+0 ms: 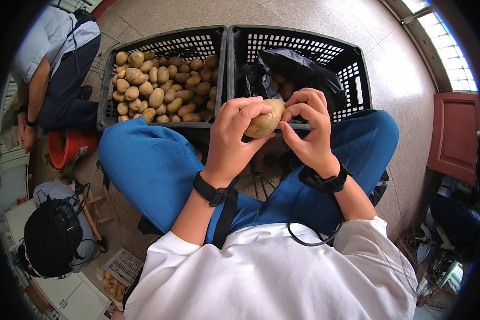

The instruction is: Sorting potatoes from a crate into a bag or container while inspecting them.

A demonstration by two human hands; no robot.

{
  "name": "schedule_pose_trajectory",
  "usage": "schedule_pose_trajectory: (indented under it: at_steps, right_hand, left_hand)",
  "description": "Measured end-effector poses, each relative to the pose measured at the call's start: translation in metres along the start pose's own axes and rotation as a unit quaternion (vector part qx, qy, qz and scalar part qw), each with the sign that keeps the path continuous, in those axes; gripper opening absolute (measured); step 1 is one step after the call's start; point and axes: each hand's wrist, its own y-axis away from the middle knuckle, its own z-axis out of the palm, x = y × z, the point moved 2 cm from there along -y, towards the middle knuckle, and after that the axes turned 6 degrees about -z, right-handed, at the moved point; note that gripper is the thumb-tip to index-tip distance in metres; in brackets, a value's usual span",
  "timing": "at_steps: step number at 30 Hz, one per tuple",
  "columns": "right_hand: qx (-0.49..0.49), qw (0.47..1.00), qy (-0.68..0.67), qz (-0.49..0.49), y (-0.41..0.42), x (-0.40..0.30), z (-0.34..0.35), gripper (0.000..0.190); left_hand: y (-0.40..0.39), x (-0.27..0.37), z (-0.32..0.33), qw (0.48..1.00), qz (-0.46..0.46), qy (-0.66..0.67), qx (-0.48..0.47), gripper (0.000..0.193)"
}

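My left hand (237,130) holds a large potato (266,119) above the near rims of two black plastic crates, fingers over its top and thumb beneath. The bent fingertips and thumb of my right hand (309,126) pinch the potato's right end. Many loose potatoes (160,90) fill the left crate (102,105). Inside the right crate (362,64) lies a black plastic bag (304,72), with a few potatoes (285,87) showing at its opening. My hands hide part of that bag and the crate's near side.
Beside the left crate are another person (64,80) and a red bucket (74,147). Behind my left side sit a black backpack (53,236) and a light plastic basket (124,265) by more potatoes (113,285). A red-brown cabinet door (456,138) is at the right.
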Motion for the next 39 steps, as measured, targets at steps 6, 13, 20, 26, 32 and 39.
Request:
schedule_pose_trajectory:
  at_steps: [6,13,20,26,32,39]
  right_hand:
    - [0.013,1.000,0.019,0.008,0.000,0.001,-0.001,0.016]
    - [0.031,0.998,0.052,0.017,0.000,0.006,-0.007,0.016]
    - [0.030,0.999,0.026,-0.028,-0.006,0.005,-0.017,0.020]
    - [0.007,0.997,0.048,-0.063,-0.005,-0.001,-0.009,0.018]
    - [0.058,0.998,0.011,0.039,-0.007,0.012,-0.024,0.007]
    - [-0.152,0.835,-0.462,0.258,0.005,0.012,0.000,0.058]
  left_hand:
    - [-0.001,0.002,0.000,1.000,-0.009,0.010,-0.001,0.055]
    - [-0.003,0.003,-0.002,0.999,-0.017,0.043,-0.001,0.057]
    - [-0.002,-0.001,-0.004,0.992,-0.072,0.104,0.012,0.057]
    - [0.000,-0.001,0.000,0.995,-0.060,0.080,-0.018,0.059]
    - [0.002,0.000,0.001,0.993,-0.015,0.117,-0.012,0.063]
    - [-0.001,0.002,0.002,0.989,0.028,0.139,-0.030,0.058]
